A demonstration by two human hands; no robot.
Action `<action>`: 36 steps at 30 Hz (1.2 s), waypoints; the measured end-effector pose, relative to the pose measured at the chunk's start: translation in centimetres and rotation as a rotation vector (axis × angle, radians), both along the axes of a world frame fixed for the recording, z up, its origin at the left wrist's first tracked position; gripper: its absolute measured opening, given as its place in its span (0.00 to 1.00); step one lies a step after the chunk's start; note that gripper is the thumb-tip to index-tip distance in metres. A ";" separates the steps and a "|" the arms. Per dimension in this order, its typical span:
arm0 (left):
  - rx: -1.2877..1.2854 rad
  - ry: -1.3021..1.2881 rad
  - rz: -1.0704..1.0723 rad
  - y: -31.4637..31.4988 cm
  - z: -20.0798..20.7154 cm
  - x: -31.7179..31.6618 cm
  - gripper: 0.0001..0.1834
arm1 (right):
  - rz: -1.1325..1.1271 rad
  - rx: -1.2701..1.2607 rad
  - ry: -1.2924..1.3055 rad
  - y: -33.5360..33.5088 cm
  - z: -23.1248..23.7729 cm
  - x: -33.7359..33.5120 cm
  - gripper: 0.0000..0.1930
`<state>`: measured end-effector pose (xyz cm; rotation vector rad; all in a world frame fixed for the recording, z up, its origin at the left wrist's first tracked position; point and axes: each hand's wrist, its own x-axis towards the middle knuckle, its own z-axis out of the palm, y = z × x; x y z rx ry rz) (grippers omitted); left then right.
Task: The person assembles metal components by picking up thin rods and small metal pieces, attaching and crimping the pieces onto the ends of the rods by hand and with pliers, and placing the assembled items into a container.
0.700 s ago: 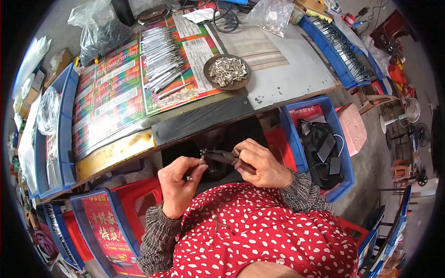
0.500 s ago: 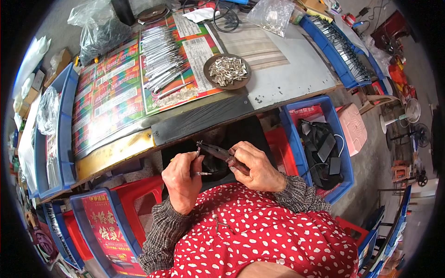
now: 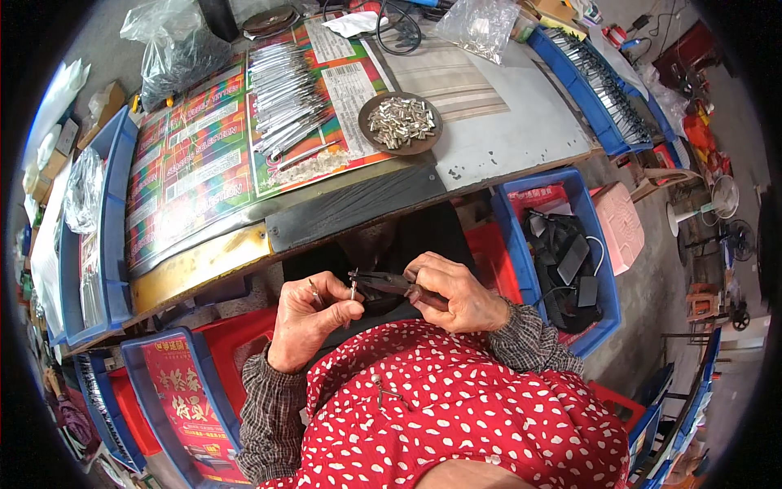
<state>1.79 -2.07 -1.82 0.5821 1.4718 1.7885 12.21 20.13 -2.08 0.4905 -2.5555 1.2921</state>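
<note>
Left hand [image 3: 309, 322]: thumb and forefinger pinch a slender metal pin [image 3: 353, 287], held upright; a second small metal piece [image 3: 314, 288] shows among the fingers behind that pinch. Right hand [image 3: 460, 295]: fingers wrapped around the handles of dark pliers [image 3: 384, 282], whose nose meets the pin just above the left fingertips. Whether the jaws bite or merely touch cannot be told at this scale. With so short a length exposed, a crooked or slack bite could let the pin twist or spring free, and a slipping nose could nip the left thumb. The second piece, loosely lodged, could drop if those fingers spread. Directly below the grip lies the dotted red garment [image 3: 456, 375], whose folds could hide a fallen part. Beyond the grip, past the bench edge, a round bowl [image 3: 425, 147] holds short metal tubes [image 3: 401, 122]; left of it lie thin metal rods [image 3: 281, 98].
</note>
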 end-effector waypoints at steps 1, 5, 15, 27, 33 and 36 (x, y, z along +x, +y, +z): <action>-0.026 0.015 0.054 0.1 0.1 0.2 0.06 | 0.009 0.001 0.003 -0.1 0.0 0.0 0.13; -0.264 0.705 0.302 1.1 0.7 1.0 0.07 | -0.053 -0.012 -0.039 -0.4 -0.2 -0.1 0.12; -0.251 0.504 0.209 0.8 0.3 0.6 0.05 | -0.075 -0.025 -0.016 -0.1 -0.5 -0.2 0.12; -0.352 0.889 0.448 2.1 0.0 1.0 0.06 | -0.162 -0.011 -0.040 -1.3 -1.1 -0.6 0.12; -0.160 0.173 0.020 0.2 0.3 -0.2 0.05 | -0.073 -0.077 -0.043 -0.6 -1.1 -0.3 0.12; -0.092 0.050 0.002 0.2 0.2 -0.3 0.08 | -0.048 -0.075 -0.036 -0.4 -0.9 -0.3 0.12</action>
